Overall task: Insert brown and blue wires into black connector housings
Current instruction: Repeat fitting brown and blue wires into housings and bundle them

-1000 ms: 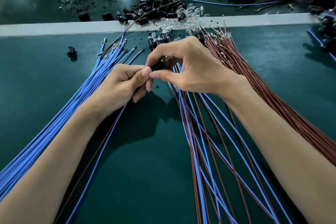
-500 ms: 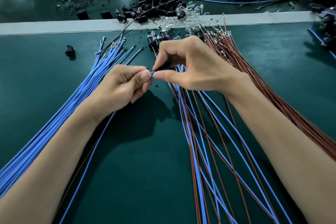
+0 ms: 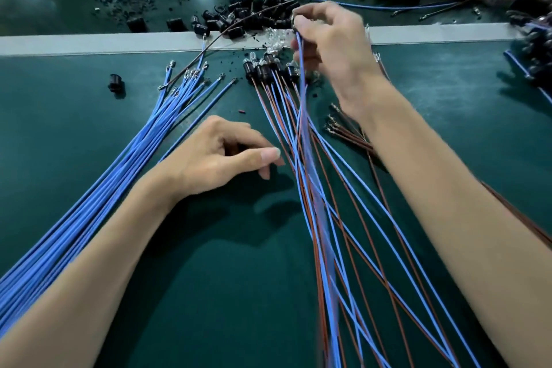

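My right hand (image 3: 331,48) pinches a wired housing (image 3: 294,22) (blurred) near the mat's far edge; left hand (image 3: 215,155), empty and loosely curled, must fetch the next blue wire (image 3: 167,116).

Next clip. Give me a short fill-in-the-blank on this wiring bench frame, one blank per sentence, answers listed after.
1. The right hand lifts a wire pair, whose clearest strand is coloured ____, above the finished assemblies.
2. The fanned bundle of loose blue wires lies to the ____ of the left hand.
3. The left hand holds ____.
4. The lone black plastic connector housing sits on the ____ mat.

Missing words: blue; left; nothing; green
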{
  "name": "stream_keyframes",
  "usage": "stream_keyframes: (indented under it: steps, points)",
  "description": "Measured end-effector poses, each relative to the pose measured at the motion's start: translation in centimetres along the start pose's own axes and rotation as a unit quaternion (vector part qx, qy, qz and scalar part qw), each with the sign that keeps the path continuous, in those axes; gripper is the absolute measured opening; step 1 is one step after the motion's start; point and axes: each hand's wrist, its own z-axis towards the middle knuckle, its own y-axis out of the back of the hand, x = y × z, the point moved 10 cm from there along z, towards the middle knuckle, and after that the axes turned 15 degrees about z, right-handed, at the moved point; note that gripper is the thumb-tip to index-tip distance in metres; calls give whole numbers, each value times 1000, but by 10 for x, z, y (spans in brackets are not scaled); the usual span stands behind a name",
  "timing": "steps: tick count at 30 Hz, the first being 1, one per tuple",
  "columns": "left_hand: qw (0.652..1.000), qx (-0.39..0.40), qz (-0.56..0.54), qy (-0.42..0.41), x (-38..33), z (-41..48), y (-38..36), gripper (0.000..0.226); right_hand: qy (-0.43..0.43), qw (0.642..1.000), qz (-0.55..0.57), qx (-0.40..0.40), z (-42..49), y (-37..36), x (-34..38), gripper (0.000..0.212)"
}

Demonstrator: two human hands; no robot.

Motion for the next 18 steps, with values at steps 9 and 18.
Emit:
stream_keyframes:
  steps: [9,18]
  points:
    - [996,-55,-51,38,11,-1,11,26,69,833,-539,109,25,-53,6,42]
    - [992,-93,-62,61,19,-3,20,27,67,840,-538,-15,79,-91,-19,40]
